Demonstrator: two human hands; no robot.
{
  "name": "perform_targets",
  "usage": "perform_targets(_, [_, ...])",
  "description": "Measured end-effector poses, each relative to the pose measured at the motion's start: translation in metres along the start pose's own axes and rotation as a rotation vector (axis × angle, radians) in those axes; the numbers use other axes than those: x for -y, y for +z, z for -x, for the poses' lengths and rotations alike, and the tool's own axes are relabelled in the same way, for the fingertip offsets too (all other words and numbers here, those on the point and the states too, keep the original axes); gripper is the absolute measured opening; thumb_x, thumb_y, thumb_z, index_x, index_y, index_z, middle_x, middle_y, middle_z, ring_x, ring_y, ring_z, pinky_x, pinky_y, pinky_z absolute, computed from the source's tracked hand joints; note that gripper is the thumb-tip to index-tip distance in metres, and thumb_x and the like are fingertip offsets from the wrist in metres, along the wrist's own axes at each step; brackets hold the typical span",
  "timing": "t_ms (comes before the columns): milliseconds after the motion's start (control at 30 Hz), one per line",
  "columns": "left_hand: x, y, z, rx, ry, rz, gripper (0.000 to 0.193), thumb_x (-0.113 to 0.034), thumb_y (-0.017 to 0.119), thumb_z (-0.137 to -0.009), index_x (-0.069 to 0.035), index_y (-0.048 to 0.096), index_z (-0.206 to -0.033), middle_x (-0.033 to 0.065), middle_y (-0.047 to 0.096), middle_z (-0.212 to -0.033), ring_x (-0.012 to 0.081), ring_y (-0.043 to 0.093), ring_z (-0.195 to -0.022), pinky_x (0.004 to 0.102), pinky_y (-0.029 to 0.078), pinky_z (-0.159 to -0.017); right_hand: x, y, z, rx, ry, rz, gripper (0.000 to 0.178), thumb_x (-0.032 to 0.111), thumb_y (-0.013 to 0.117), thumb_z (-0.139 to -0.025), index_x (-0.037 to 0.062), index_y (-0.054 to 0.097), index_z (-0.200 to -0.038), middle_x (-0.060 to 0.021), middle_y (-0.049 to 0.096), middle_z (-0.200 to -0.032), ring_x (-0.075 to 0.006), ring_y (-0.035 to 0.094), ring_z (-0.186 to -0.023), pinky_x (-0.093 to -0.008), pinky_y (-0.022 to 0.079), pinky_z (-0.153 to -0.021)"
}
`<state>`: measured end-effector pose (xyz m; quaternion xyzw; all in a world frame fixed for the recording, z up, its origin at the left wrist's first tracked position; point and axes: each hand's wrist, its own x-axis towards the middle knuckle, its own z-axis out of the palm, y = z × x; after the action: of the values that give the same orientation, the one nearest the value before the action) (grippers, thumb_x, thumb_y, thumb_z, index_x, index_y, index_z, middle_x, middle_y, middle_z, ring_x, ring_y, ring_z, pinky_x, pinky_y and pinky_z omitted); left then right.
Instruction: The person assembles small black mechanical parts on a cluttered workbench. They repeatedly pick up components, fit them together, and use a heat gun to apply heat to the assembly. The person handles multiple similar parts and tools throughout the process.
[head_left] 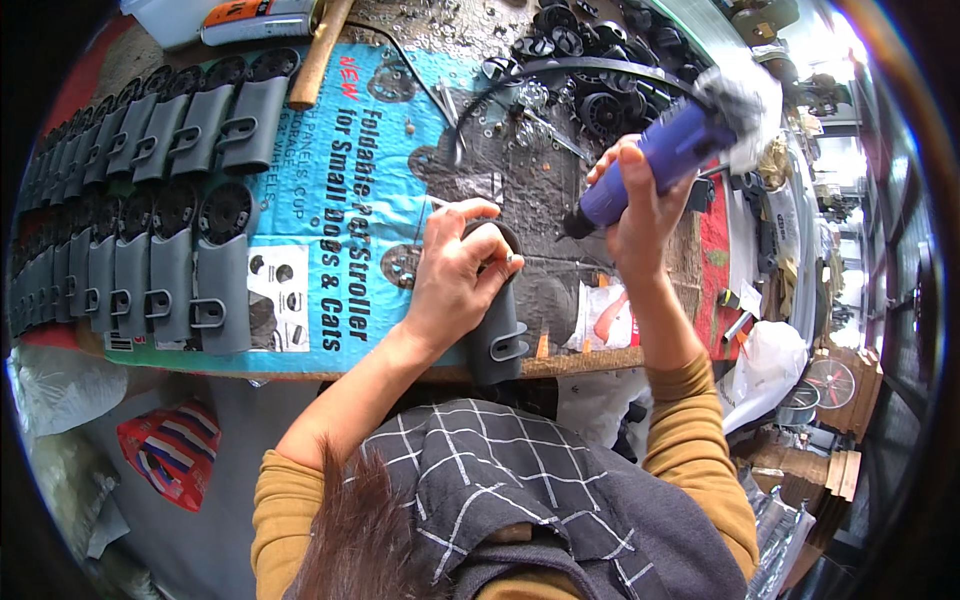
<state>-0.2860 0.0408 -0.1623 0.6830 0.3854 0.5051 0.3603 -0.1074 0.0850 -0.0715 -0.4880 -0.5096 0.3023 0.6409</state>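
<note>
My right hand [645, 190] is wrapped round a blue-purple power screwdriver [675, 150], whose dark tip points down and left above the table. A cord curves away from the tool to the left. My left hand [465, 260] is closed in a pinch over the upper end of a dark grey plastic part [495, 340]; a small pale spot shows at the fingertips, too small to name. The part has a looped tab and reaches over the table's near edge. My left fingers hide much of its round top. A gap separates the screwdriver tip from the part.
Two rows of similar grey plastic parts [225, 270] stand at the left on a blue printed sheet [345, 200]. A wooden-handled tool [322, 55] and a spray can [260, 20] lie at the back. Black round parts [605, 110] and scattered small metal hardware fill the far middle.
</note>
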Motion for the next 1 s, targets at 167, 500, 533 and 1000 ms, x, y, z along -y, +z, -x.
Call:
perform_targets(167, [-0.001, 0.000, 0.000, 0.017, -0.035, 0.016, 0.017, -0.012, 0.079, -0.074, -0.008, 0.064, -0.078, 0.0115, 0.056, -0.118, 0.0319, 0.048, -0.109, 0.0408, 0.040, -0.092, -0.002, -0.009, 0.030, -0.138, -0.007, -0.118, 0.042, 0.029, 0.068, -0.086, 0.0098, 0.044, -0.116, -0.0100, 0.056, -0.079, -0.0223, 0.059, -0.071, -0.0398, 0.053, -0.070])
perform_targets(500, [0.001, 0.002, 0.002, 0.016, -0.032, 0.002, 0.018, -0.008, 0.079, -0.073, -0.008, 0.061, -0.078, 0.0092, 0.055, -0.120, 0.0273, 0.047, -0.105, 0.0385, 0.037, -0.091, 0.054, 0.008, 0.037, 0.105, 0.124, -0.612, 0.069, 0.068, 0.057, -0.078, 0.0068, 0.055, -0.109, -0.0118, 0.057, -0.079, -0.0237, 0.054, -0.069, -0.0369, 0.044, -0.068])
perform_targets(533, [0.001, 0.002, 0.002, 0.007, -0.028, 0.009, 0.019, -0.008, 0.079, -0.073, -0.008, 0.061, -0.078, 0.0092, 0.055, -0.120, 0.0274, 0.047, -0.105, 0.0387, 0.037, -0.092, 0.053, 0.010, 0.037, 0.113, 0.068, -0.584, 0.069, 0.068, 0.057, -0.078, 0.0070, 0.055, -0.110, -0.0118, 0.057, -0.079, -0.0237, 0.054, -0.069, -0.0371, 0.044, -0.068])
perform_targets(1000, [0.000, 0.000, 0.001, -0.007, -0.002, 0.007, 0.020, -0.007, 0.079, -0.071, -0.009, 0.060, -0.076, 0.0096, 0.057, -0.118, 0.0297, 0.046, -0.109, 0.0407, 0.036, -0.094, 0.054, 0.010, 0.040, 0.131, -0.034, -0.485, 0.068, 0.056, 0.062, -0.080, 0.0109, 0.038, -0.124, -0.0144, 0.056, -0.081, -0.0259, 0.058, -0.073, -0.0428, 0.050, -0.068])
